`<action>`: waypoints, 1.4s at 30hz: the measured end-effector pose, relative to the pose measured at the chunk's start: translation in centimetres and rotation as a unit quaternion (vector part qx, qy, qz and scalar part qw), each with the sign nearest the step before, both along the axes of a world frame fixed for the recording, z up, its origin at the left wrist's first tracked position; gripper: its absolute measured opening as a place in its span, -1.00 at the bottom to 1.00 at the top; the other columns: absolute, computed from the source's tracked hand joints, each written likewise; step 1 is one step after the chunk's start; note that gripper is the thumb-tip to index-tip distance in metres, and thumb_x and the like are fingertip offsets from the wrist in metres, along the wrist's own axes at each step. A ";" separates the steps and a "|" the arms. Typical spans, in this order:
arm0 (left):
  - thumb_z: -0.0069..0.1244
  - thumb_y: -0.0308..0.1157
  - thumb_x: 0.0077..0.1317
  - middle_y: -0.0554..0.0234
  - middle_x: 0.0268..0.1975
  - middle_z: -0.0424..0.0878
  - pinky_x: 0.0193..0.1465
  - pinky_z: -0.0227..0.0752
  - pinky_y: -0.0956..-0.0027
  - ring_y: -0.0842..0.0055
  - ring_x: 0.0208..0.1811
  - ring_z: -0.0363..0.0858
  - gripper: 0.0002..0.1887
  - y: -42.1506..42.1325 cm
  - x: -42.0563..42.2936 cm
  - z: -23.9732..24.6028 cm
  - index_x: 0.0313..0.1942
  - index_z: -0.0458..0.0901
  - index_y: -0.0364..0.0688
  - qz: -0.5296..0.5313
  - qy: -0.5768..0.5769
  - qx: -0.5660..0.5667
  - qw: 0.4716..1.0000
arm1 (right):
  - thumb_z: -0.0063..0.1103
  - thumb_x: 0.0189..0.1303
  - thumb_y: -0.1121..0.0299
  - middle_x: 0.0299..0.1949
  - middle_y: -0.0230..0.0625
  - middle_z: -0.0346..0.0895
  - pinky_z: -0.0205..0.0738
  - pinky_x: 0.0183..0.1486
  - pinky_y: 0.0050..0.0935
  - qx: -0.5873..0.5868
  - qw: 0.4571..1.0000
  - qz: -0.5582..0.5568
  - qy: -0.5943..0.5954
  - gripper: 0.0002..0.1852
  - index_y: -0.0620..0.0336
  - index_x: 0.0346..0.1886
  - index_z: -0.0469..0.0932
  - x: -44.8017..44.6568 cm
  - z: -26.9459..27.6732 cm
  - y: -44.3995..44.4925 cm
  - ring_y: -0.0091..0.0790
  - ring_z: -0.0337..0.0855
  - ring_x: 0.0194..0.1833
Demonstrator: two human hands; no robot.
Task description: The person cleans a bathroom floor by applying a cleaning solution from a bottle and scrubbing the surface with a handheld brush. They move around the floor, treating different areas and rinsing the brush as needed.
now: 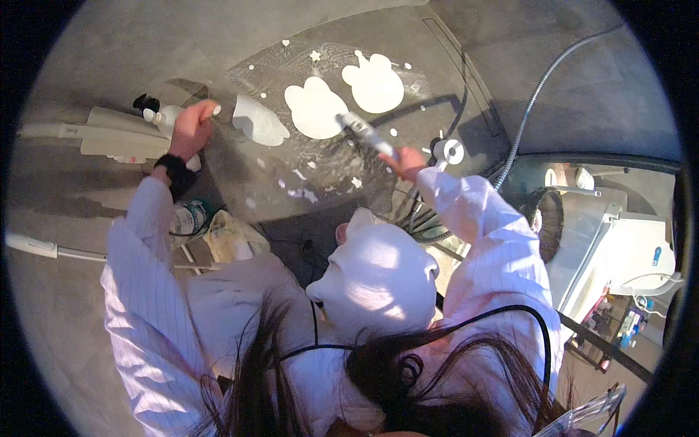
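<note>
A clear plastic mat (338,158) with white animal-head, star and heart shapes lies wet on the dark grey floor before me. My left hand (192,130), with a black band at the wrist, pinches the mat's left edge, and that side looks raised and bent. In my right hand (407,163) is a white-and-grey handheld shower head (368,134), by its look, pointed over the middle animal shape. Whether water flows from it is hard to tell. Close to my left hand stands a white bottle (164,117), partly hidden by the hand.
A metal shower hose (527,104) hangs at the right. A white round fitting (452,151) sits near my right hand. A white pole (82,253) and a labelled container (188,217) are at the left. White fixtures (644,246) stand at the far right.
</note>
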State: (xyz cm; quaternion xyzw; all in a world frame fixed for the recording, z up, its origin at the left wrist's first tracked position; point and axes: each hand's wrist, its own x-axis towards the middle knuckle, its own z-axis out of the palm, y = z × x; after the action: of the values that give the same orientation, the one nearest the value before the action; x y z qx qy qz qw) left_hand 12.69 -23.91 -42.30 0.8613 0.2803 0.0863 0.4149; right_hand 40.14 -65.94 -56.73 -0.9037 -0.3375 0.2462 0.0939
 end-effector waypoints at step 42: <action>-0.11 -0.28 0.46 0.50 -0.66 0.37 -0.68 0.09 0.54 0.78 -0.72 0.24 -0.69 -2.2 -11.3 -7.6 -0.02 0.59 -0.33 0.210 0.044 -0.081 0.973 | -0.15 0.20 -0.39 -0.20 0.25 0.59 0.45 0.03 -0.02 0.120 0.980 -0.156 0.021 -0.15 0.40 -0.16 0.62 10.1 -9.2 14.7 0.11 0.63 -0.06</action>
State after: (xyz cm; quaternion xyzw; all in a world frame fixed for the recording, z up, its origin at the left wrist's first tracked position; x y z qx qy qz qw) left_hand 1.37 -26.14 -49.87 0.7493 0.4793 0.1106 0.4433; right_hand 50.27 -51.26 -65.92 -0.9220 -0.2172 0.2057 0.2460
